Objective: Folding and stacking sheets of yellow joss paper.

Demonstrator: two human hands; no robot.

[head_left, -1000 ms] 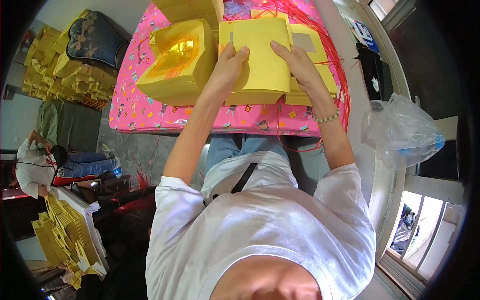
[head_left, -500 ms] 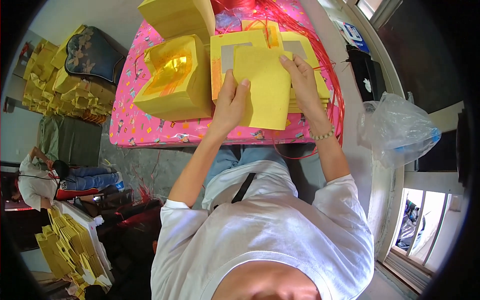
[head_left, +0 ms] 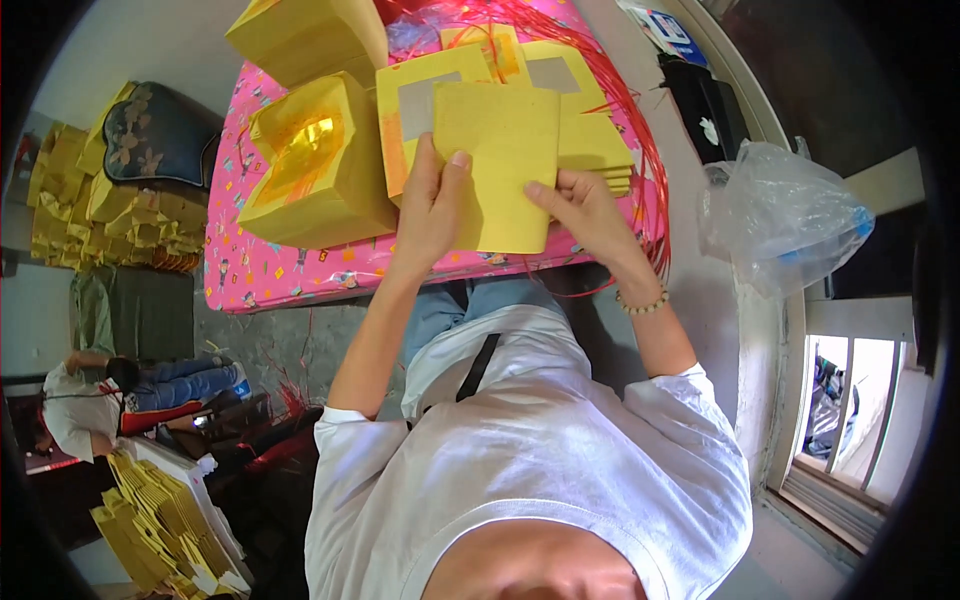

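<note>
Between my hands I hold up a stack of yellow paper (head_left: 500, 160), upright and roughly rectangular, above the near edge of the table. My left hand (head_left: 435, 205) grips its left side, thumb on the front. Lower on the right side, my right hand (head_left: 585, 215) pinches it, thumb in front and the other fingers behind. Behind it lie flat yellow paper bundles with grey patches (head_left: 555, 75). To the left stands a large yellow paper block (head_left: 350, 185) with a shiny gold and orange hollow in its face.
Pink patterned cloth (head_left: 270, 275) covers the table. Red strings (head_left: 640, 130) run along its right side. A clear plastic bag (head_left: 790, 220) sits at the right. Yellow paper piles (head_left: 110, 210) and a dark floral chair back (head_left: 160, 135) are at left; another person (head_left: 80, 410) sits lower left.
My right hand has slid from the upper right corner of the yellow paper stack down to its lower right side. My left hand keeps its grip. The whole view has shifted slightly.
</note>
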